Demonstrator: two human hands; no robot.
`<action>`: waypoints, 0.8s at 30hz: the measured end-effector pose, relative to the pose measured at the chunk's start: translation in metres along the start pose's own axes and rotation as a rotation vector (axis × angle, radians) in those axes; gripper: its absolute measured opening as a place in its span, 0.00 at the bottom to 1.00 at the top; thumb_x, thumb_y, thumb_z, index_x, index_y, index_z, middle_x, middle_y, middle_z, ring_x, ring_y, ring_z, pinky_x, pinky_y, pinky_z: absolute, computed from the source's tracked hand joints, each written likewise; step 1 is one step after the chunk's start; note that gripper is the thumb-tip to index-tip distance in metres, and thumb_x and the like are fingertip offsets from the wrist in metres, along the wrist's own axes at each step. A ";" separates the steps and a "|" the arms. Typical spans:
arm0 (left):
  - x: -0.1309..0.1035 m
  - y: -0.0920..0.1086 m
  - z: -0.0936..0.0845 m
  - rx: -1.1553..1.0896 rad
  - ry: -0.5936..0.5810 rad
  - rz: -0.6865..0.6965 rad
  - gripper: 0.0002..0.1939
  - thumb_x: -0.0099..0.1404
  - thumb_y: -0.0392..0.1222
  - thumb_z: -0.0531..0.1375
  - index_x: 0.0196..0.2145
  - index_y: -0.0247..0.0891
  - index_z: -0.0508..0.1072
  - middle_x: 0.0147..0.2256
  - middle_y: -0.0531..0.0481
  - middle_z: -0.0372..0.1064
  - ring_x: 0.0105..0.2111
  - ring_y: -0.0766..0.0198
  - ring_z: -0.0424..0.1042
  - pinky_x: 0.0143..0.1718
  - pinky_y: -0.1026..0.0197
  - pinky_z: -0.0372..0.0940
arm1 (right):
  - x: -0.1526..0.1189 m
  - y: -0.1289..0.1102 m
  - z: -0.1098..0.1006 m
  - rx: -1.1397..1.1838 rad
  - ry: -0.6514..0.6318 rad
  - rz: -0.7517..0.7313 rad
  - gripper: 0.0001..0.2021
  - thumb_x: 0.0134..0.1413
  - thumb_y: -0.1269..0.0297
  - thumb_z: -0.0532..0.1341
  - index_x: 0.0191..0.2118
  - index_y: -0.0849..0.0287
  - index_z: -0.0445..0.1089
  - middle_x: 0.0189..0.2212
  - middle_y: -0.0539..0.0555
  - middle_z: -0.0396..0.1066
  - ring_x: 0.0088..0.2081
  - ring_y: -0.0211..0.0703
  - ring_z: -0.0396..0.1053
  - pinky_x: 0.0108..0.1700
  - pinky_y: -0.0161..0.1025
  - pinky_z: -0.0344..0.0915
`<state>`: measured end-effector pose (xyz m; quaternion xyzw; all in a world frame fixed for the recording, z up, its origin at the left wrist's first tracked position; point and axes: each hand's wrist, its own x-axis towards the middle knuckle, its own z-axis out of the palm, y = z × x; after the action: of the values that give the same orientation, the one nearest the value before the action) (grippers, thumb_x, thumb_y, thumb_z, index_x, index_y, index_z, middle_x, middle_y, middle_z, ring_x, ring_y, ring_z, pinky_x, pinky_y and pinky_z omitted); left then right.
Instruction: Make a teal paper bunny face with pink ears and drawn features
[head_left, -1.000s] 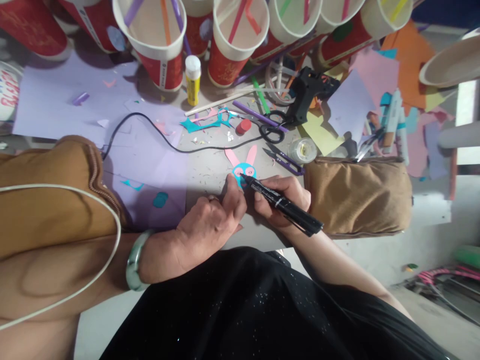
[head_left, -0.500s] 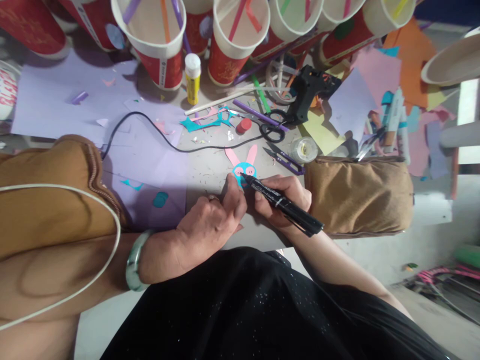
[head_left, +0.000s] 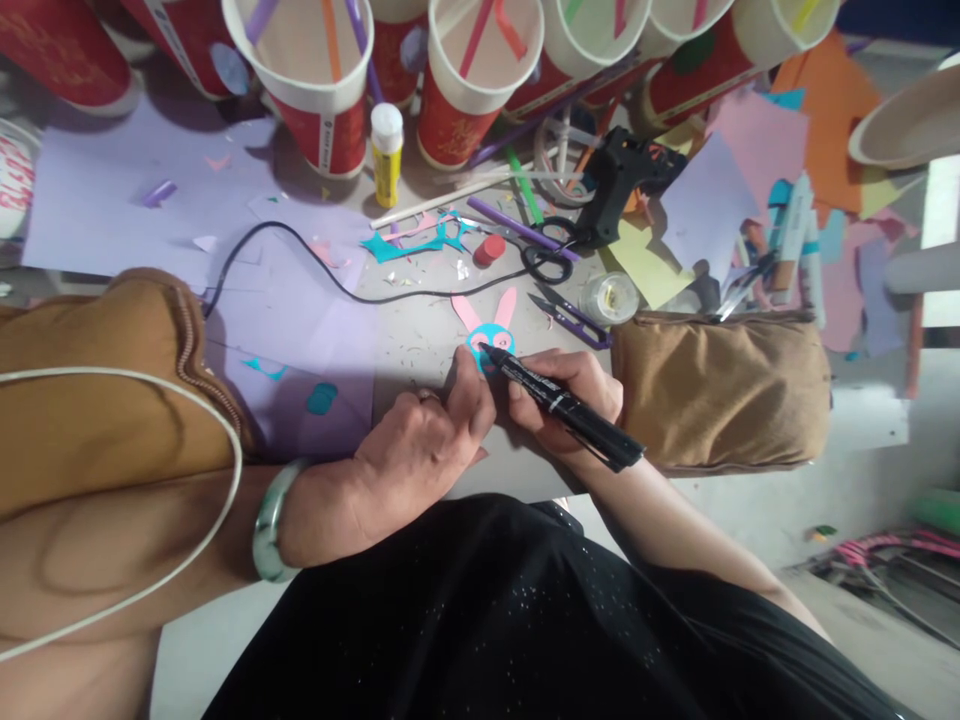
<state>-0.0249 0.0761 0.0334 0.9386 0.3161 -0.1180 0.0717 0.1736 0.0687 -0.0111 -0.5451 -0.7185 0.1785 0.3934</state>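
Note:
A small paper rabbit face [head_left: 491,330], blue with pink ears and round pink eyes, lies on the grey tabletop in front of me. My left hand [head_left: 431,430], fingers curled together, pins its lower left edge down. Between the fingers of my right hand [head_left: 566,395] is a black marker pen [head_left: 562,402], slanted, with its tip at the rabbit's left eye. The other eye bears a small dark mark. My fingers and the pen hide the lower part of the face.
Red-and-white paper cups [head_left: 476,95] holding straws line the back. Nearby are a glue stick [head_left: 387,165], black-handled scissors [head_left: 547,262], thread snips [head_left: 574,315], a glue gun [head_left: 611,190] and a clear jar [head_left: 609,298]. Brown pouches [head_left: 720,395] flank my hands; a black cord [head_left: 315,262] crosses purple paper [head_left: 150,190].
Both hands, the marker and the rabbit face keep nearly the same places. The whole view has shifted very slightly.

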 end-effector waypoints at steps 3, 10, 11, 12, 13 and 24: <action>0.000 0.000 0.000 -0.016 -0.008 -0.003 0.34 0.73 0.48 0.61 0.68 0.22 0.60 0.69 0.14 0.52 0.31 0.57 0.79 0.31 0.56 0.74 | 0.000 0.001 0.000 -0.025 0.004 -0.013 0.09 0.61 0.57 0.67 0.42 0.50 0.68 0.33 0.49 0.81 0.29 0.43 0.80 0.29 0.38 0.75; 0.001 0.000 -0.003 -0.029 -0.039 -0.006 0.34 0.74 0.48 0.60 0.69 0.23 0.60 0.69 0.14 0.51 0.31 0.58 0.79 0.31 0.56 0.75 | -0.002 0.000 0.000 -0.061 -0.026 0.028 0.08 0.62 0.54 0.66 0.43 0.45 0.67 0.33 0.49 0.82 0.29 0.46 0.80 0.27 0.43 0.76; 0.001 0.000 -0.003 -0.026 -0.046 -0.005 0.34 0.74 0.48 0.60 0.68 0.23 0.60 0.69 0.15 0.52 0.31 0.58 0.79 0.31 0.56 0.74 | -0.002 0.000 0.000 -0.058 -0.026 0.022 0.08 0.62 0.54 0.66 0.43 0.45 0.67 0.33 0.49 0.82 0.29 0.46 0.80 0.27 0.44 0.76; 0.001 0.000 -0.004 -0.023 -0.051 -0.005 0.33 0.74 0.48 0.60 0.68 0.24 0.61 0.69 0.15 0.52 0.31 0.58 0.79 0.30 0.56 0.74 | -0.002 0.000 0.000 -0.053 -0.023 0.016 0.08 0.62 0.55 0.66 0.43 0.45 0.67 0.33 0.49 0.81 0.29 0.46 0.80 0.27 0.43 0.75; 0.001 0.000 -0.004 -0.019 -0.052 -0.005 0.33 0.74 0.48 0.60 0.68 0.24 0.61 0.69 0.15 0.52 0.31 0.58 0.79 0.30 0.57 0.74 | -0.002 0.000 0.000 -0.048 -0.025 0.008 0.08 0.62 0.56 0.66 0.43 0.45 0.66 0.33 0.49 0.81 0.29 0.46 0.80 0.27 0.43 0.75; 0.003 -0.001 -0.008 -0.031 -0.080 0.000 0.33 0.74 0.47 0.60 0.68 0.24 0.61 0.69 0.15 0.51 0.31 0.57 0.80 0.30 0.56 0.75 | -0.002 -0.001 0.001 -0.039 -0.005 0.036 0.08 0.62 0.56 0.65 0.42 0.45 0.65 0.32 0.49 0.81 0.28 0.46 0.79 0.26 0.43 0.75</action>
<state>-0.0219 0.0797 0.0405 0.9319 0.3147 -0.1506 0.0989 0.1723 0.0667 -0.0120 -0.5651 -0.7129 0.1730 0.3775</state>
